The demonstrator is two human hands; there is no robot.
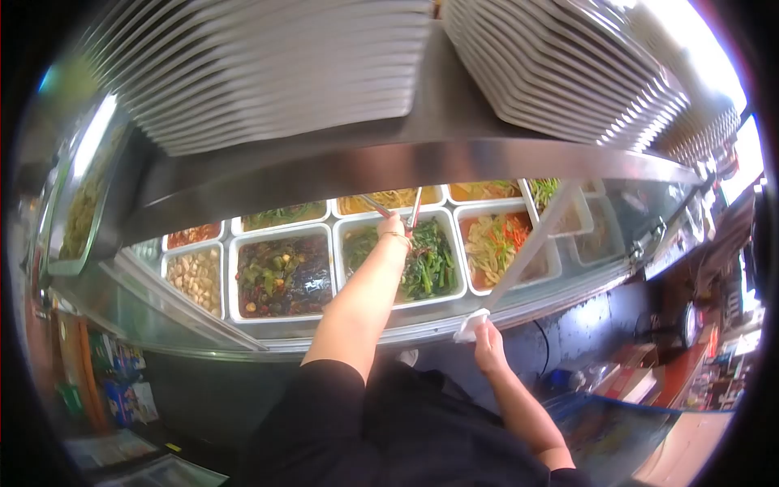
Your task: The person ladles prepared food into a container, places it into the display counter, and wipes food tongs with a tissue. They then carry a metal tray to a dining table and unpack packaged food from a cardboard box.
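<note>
My left hand [393,230] reaches into the display case and is closed on metal tongs [415,208], whose two arms spread apart over a tray of yellowish food [389,199] in the back row. Under the wrist lies a white tray of dark leafy greens [430,258]. Outside the case, near its front edge, my right hand [488,347] is closed on a white cloth or tissue [471,325]. Left of the greens is a tray of dark mixed food [284,272]; right of them, a tray of pale slices with red strips [497,243].
Stacks of white trays [284,73] stand above the metal ledge [389,166]. A slanted glass panel edge [531,247] crosses the right side of the case. A tray of pale chunks [193,277] sits at the left. Cardboard boxes [637,381] lie at the lower right.
</note>
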